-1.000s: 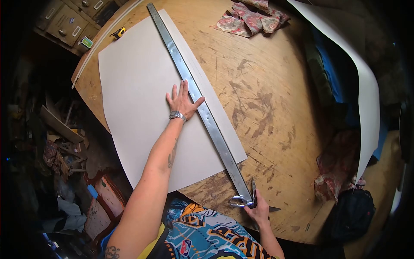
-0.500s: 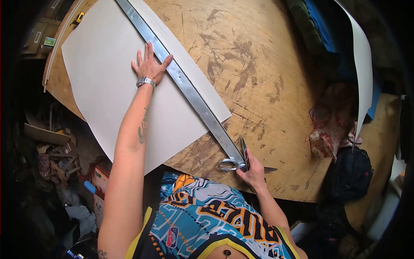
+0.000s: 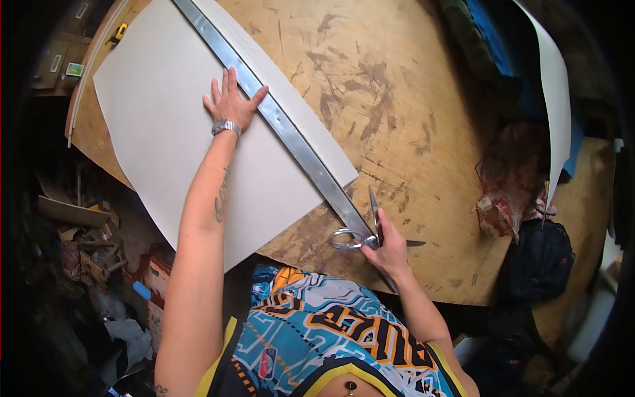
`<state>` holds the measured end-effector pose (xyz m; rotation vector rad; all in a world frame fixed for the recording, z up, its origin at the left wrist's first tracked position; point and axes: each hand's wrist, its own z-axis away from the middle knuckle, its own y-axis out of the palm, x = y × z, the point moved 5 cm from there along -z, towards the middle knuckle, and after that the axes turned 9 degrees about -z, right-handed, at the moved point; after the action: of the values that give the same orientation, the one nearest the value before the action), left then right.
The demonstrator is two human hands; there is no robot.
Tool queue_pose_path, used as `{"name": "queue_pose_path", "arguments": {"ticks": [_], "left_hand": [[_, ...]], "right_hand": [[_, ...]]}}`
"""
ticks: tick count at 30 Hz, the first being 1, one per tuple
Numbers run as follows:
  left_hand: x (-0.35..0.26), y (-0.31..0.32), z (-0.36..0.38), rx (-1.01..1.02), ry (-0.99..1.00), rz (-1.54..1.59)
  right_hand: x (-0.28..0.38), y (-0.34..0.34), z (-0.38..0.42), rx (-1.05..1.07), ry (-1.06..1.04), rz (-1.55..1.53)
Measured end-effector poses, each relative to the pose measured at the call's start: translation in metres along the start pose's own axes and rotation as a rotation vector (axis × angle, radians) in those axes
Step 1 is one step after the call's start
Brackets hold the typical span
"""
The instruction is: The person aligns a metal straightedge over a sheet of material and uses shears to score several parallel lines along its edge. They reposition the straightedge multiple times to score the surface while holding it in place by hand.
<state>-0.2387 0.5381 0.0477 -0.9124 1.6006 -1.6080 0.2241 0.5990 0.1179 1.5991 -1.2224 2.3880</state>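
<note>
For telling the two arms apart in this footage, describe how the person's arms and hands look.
The left hand and right hand are gloveless. A silver metal watch circles the left wrist, and a dark, script-like tattoo runs along that forearm; the right wrist shows neither. Both arms emerge from a sleeveless, yellow-edged jersey.

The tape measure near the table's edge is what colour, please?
The tape measure is yellow and black, best seen in the head view.

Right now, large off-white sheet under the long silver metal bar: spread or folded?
Spread: the sheet lies broad beneath the bar and left hand, no fold visible.
</note>
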Motion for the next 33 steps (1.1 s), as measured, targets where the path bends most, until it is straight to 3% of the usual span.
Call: {"name": "queue_pose_path", "arguments": {"ticks": [7, 12, 15, 18, 19, 25, 33], "left_hand": [[-0.003, -0.024, -0.003, 0.137, 0.025, -0.004], [0.008, -0.036, -0.018, 0.182, 0.109, -0.043], [0.02, -0.054, -0.048, 0.366, 0.215, 0.04], [0.031, -0.075, -0.103, 0.31, 0.298, -0.077], [0.037, -0.083, -0.126, 0.252, 0.29, -0.101], [0.083, -0.079, -0.257, 0.375, 0.158, -0.268], [0.108, -0.058, -0.311, 0.491, 0.216, -0.32]], "right_hand": [[0.079, 0.076, -0.135, 0.166, -0.363, 0.135], [0.083, 0.103, -0.169, 0.302, -0.343, 0.18], [0.083, 0.102, -0.167, 0.347, -0.305, 0.21], [0.086, 0.103, -0.169, 0.366, -0.248, 0.227], [0.085, 0.104, -0.17, 0.383, -0.229, 0.242], [0.089, 0.103, -0.174, 0.423, -0.231, 0.271], [0.089, 0.106, -0.181, 0.472, -0.207, 0.262]]}}
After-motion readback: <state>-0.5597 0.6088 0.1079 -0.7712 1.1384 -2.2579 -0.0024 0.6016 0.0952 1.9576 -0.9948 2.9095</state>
